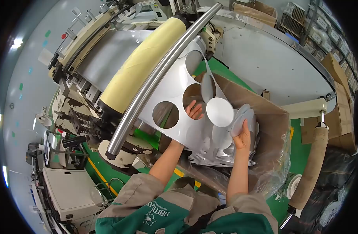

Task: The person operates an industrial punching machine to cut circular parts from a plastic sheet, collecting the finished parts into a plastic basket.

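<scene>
A white sheet (169,91) with round holes hangs from beneath a steel roller (163,74) down into a cardboard box (265,113). My left hand (194,110) is behind the sheet, its spread fingers showing through one of the holes, with nothing seen in them. Over the box, my right hand (242,136) holds grey-white round discs between thumb and fingers. A white disc (220,112) lies to the left of that hand, in front of the sheet. More discs and crumpled sheet (222,154) fill the box below.
Beside the steel roller is a yellow roller (144,62) on the machine. A brown wrapped roller (312,167) stands out at the right. A clear plastic liner (278,171) hangs over the box edge. A grey machine panel (265,58) is behind the box.
</scene>
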A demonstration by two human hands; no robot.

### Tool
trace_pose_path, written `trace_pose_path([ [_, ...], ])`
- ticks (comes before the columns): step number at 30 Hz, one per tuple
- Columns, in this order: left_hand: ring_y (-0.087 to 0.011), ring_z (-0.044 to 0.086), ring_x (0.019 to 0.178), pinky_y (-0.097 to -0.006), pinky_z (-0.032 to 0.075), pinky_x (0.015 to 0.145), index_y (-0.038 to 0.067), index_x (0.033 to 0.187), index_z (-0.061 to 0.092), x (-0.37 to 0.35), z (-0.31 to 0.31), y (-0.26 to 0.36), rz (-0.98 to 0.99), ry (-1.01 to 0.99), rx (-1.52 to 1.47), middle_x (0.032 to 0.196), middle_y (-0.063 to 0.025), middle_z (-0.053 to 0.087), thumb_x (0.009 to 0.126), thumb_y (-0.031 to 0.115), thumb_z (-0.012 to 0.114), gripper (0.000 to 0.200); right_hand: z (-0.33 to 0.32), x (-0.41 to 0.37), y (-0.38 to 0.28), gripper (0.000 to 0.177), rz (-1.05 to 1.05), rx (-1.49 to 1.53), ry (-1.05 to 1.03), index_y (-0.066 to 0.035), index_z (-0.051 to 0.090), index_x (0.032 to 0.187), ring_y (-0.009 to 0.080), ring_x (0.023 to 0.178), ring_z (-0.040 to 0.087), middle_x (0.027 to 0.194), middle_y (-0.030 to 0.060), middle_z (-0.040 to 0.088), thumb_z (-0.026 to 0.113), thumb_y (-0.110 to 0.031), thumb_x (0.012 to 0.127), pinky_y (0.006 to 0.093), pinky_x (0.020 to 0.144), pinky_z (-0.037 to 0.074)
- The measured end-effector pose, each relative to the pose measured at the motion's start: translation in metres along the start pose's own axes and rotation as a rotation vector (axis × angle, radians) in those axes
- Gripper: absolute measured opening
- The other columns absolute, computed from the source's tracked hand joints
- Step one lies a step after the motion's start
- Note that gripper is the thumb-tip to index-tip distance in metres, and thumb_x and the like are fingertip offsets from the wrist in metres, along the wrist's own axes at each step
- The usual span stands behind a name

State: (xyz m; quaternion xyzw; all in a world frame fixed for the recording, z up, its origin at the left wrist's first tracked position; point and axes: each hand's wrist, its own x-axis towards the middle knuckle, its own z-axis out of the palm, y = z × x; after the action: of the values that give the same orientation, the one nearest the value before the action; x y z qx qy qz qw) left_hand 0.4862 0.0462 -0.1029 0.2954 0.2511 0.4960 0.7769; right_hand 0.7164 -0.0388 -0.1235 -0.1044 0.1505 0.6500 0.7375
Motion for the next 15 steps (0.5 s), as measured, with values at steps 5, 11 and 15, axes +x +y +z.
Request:
trace_pose_path([
  [5,-0.0218,0.029,0.127,-0.0495,0.023,0.103,0.010,0.131,0.036,-0.015,0.028,0.052,0.222,0.076,-0.150,0.136,-0.0055,0.035,0.092,0.035,0.035,0.046,0.017,-0.021,-0.001,0.029,-0.105,-0.441,-0.041,-0.005,0.053,0.110,0.0170,0.098,0.057,0.105,0.0041,0.059,0.061,-0.012,0.083,0.0339,0.086,0.046],
  [11,-0.0259,0.028,0.128,-0.0561,0.013,0.106,0.007,0.126,0.040,-0.007,0.025,0.083,0.320,-0.213,-0.336,0.137,-0.0081,0.034,0.089,0.031,0.022,0.048,0.064,-0.010,0.044,0.034,-0.027,-0.506,-0.220,-0.002,0.049,0.116,0.0194,0.103,0.054,0.111,0.0070,0.056,0.058,-0.012,0.085,0.0370,0.090,0.043],
  [15,-0.0278,0.028,0.128,-0.0584,0.014,0.105,0.007,0.128,0.037,-0.008,0.025,0.087,0.209,-0.181,-0.418,0.137,-0.0088,0.033,0.089,0.034,0.020,0.051,0.134,0.030,0.093,0.037,-0.008,-0.702,-0.404,0.002,0.050,0.114,0.0177,0.095,0.057,0.107,0.0087,0.057,0.060,-0.016,0.083,0.0321,0.083,0.045],
])
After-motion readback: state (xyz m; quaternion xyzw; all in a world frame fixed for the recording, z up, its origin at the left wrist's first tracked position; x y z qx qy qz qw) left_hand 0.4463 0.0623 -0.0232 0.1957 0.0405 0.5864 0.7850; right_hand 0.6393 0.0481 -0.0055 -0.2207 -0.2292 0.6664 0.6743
